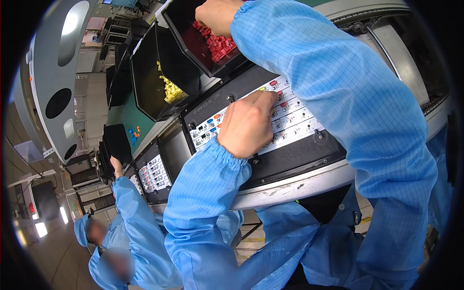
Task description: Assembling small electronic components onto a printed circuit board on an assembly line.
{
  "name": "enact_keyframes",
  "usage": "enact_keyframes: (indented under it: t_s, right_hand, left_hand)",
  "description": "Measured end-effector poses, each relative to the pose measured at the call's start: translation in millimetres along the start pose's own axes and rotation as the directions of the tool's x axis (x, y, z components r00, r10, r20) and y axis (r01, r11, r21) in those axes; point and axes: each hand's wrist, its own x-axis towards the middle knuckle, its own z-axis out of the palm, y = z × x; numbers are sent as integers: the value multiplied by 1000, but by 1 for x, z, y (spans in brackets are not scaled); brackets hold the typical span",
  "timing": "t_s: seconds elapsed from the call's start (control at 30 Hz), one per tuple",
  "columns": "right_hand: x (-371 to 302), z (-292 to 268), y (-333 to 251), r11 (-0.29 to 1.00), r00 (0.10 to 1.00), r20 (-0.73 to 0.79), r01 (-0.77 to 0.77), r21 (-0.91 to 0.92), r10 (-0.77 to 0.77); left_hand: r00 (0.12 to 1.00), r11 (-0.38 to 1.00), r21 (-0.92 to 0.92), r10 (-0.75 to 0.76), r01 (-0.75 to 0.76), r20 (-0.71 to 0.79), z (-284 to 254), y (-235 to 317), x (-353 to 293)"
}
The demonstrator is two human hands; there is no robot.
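My left hand (247, 123) is over a row of white circuit boards (296, 126) set in a black carrier tray (290, 158). Its fingers are bent and drawn together, with the tips at a small red component (280, 95) on a board; whatever they may hold is hidden. Up at the top, my right hand (218, 17) reaches into a black bin (180, 30) of loose red components (220, 47). Its fingers curl down by the pile, and I cannot see what lies between them. Small blue, orange, red and black components sit on the boards.
Left of the red parts stands a black bin (145, 87) holding yellow components (171, 90). Farther left, a co-worker in blue (140, 237) reaches toward another black bin (117, 142). A second tray of boards (154, 174) lies along the line. Metal edging (295, 186) borders my side.
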Motion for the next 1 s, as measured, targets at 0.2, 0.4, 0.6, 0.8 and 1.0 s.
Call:
enact_keyframes:
  t_s: [0.2, 0.4, 0.6, 0.8, 1.0]
  right_hand:
    - [-12, -36, -11, 998, 999, 17, 45, 55, -46]
    - [-19, -38, -9, 998, 998, 7, 61, 23, -61]
    - [-37, -46, 4, 986, 994, -4, 109, 128, -110]
    - [-44, -60, 8, 985, 994, -98, 59, 163, -44]
    - [-43, -66, 1, 959, 989, -140, 93, 269, -56]
  left_hand:
    - [1000, 1000, -11, -2, 2, -6, -5, 8, 1]
    - [995, 1000, -13, 2, -1, 95, -5, 2, 10]
    - [996, 992, 127, 10, -21, 90, 5, 28, 19]
    - [982, 934, 302, 187, -189, 37, 10, 39, 13]
    - [995, 954, 285, 95, -94, 12, -2, 48, 13]
